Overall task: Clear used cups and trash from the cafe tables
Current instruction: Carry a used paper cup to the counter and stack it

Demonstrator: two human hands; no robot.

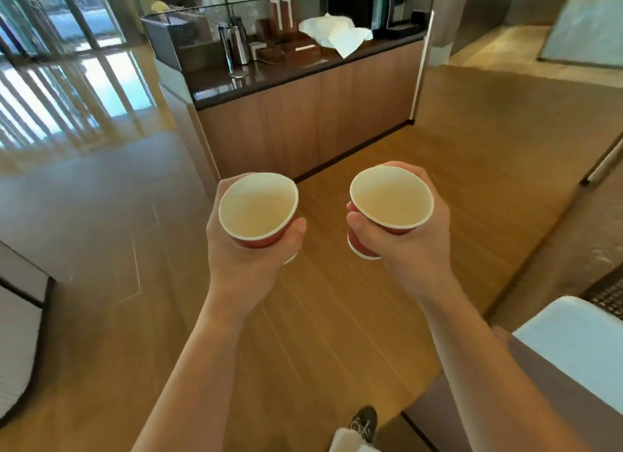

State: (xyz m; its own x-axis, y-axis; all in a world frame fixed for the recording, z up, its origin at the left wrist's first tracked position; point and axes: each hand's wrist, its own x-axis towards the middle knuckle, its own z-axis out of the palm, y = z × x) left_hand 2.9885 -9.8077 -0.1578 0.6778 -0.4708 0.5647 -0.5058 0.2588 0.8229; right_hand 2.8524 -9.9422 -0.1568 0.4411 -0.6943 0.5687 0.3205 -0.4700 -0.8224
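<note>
I carry two red paper cups with white rims and cream insides, one in each hand, out in front of me above the wooden floor. My left hand (247, 266) grips the left cup (258, 209) from below and behind, thumb on its right side. My right hand (409, 249) holds the right cup (391, 195) with fingers curled round its wall. Both cups look empty and stand roughly upright, mouths tilted toward me.
A wood-fronted counter (303, 128) with a dark top stands ahead, carrying metal jugs (236, 44), crumpled white paper (340, 33), stacked red cups (281, 0) and a coffee machine (387, 3). A light blue table edge (573, 343) is at lower right. Glass doors (67, 23) lie far left.
</note>
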